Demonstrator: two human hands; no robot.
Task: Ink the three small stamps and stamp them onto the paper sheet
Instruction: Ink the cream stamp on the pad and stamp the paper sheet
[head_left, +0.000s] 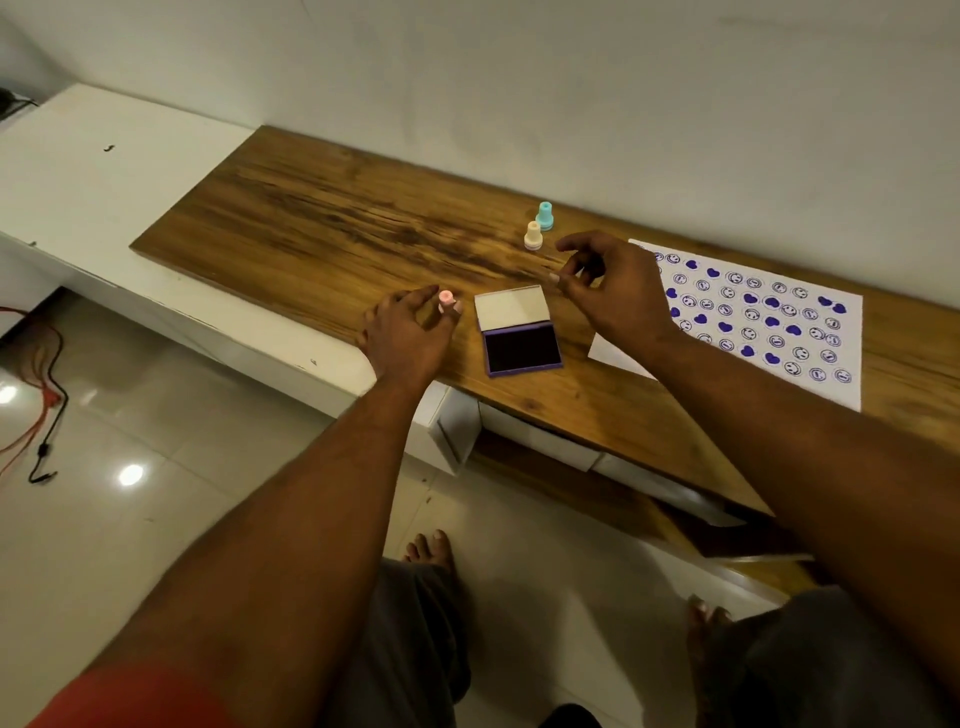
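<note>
A small pink stamp (446, 299) is pinched in the fingertips of my left hand (405, 335), just left of the ink pad (522, 347), which lies open with its lid (511, 306) folded back. A cream stamp (533, 235) and a teal stamp (544, 215) stand upright on the wood further back. My right hand (613, 288) hovers above the table between the ink pad and the paper sheet (841, 384), fingers spread and curled, holding nothing. The sheet is covered with several purple heart and smiley prints; my right hand hides its left corner.
The wooden table top (311, 223) adjoins a white ledge (104, 171) at the left and a wall behind. Cables (41, 415) lie on the tiled floor at the far left. My bare feet (431, 553) show below the table's front edge.
</note>
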